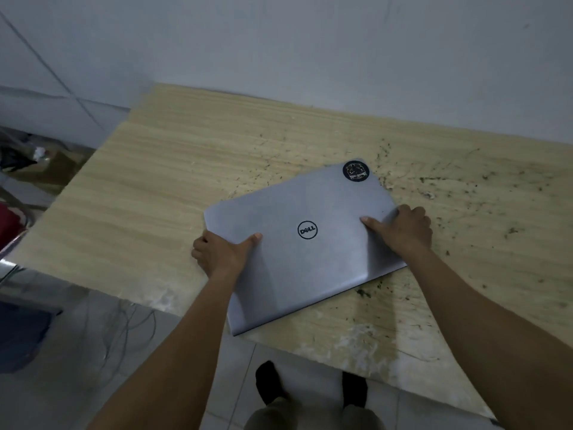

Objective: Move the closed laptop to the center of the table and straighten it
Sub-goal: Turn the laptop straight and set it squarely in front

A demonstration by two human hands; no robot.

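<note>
A closed silver laptop [310,259] with a round logo in the middle and a black round sticker on its far corner lies on the light wooden table [161,181]. It sits skewed, and its near corner reaches the table's front edge. My left hand [221,252] grips its left edge, thumb on the lid. My right hand [403,231] holds its right edge, thumb also on the lid.
Dark specks and scratches [459,187] cover the table's right part, beside the laptop. A pale wall [310,51] runs along the table's far side. Thin wires [130,324] hang below the front edge at the left. Clutter [24,156] lies on the floor at the left.
</note>
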